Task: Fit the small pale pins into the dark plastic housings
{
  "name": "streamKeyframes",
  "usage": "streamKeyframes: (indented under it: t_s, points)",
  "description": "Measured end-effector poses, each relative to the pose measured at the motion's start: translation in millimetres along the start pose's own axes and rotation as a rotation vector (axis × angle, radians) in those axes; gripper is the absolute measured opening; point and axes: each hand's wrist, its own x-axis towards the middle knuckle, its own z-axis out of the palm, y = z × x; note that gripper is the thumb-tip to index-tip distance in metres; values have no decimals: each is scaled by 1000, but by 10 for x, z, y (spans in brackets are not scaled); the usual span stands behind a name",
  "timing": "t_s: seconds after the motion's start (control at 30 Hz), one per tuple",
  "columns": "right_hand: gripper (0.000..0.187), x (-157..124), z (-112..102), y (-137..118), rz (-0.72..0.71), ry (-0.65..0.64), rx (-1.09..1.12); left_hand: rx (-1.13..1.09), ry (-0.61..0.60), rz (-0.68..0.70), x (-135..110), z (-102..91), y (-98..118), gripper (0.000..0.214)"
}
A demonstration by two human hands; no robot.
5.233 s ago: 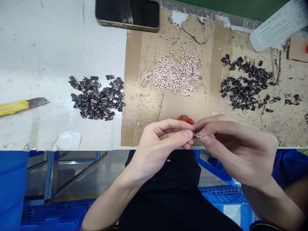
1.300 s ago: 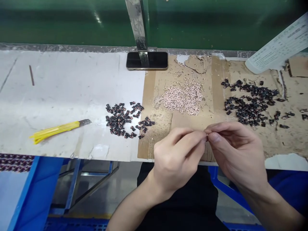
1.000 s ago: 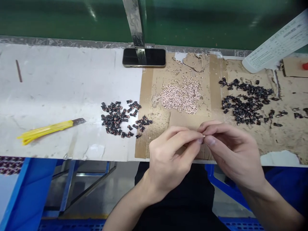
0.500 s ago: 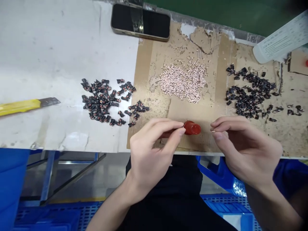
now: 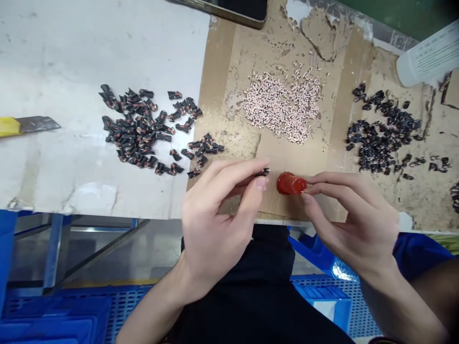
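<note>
My left hand [image 5: 220, 210] pinches a small black part [image 5: 264, 172] with a light tip between thumb and forefinger, just left of a small red cup-shaped piece [image 5: 286, 183]. My right hand [image 5: 353, 215] is at the right side of that red piece, its fingertips at the shiny round end. A tiny pale bit [image 5: 303, 192] shows between its thumb and finger. Beyond both hands lies a heap of tiny pinkish pieces [image 5: 276, 107] on the cardboard [image 5: 236, 138].
Black parts with reddish bits [image 5: 139, 136] lie loosely heaped on the left; another dark heap [image 5: 382, 131] is on the right. A yellow-handled cutter [image 5: 36, 125] lies far left. A phone [image 5: 244, 12] and a white container [image 5: 426, 57] stand along the back.
The view has shifted, so the phone and cutter sit nearer the frame edges. My right hand has moved left to the red piece. The black part in my left hand now shows more.
</note>
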Motion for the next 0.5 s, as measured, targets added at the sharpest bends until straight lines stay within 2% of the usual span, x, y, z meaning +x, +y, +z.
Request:
streamKeyframes:
  t_s: [0.13, 0.23, 0.33, 0.5]
  points:
    - [34, 9, -13, -50, 87, 72, 97, -36, -12, -56, 23, 12, 51, 22]
    - [22, 32, -36, -144, 222, 166, 294, -211, -111, -232, 31, 89, 111, 17]
    - [17, 47, -65, -243, 351, 187, 498, -384, -223, -390, 17, 203, 151, 16]
    - [14, 31, -88, -330, 464, 184, 658, -472, -220, -405, -25, 329, 171, 16]
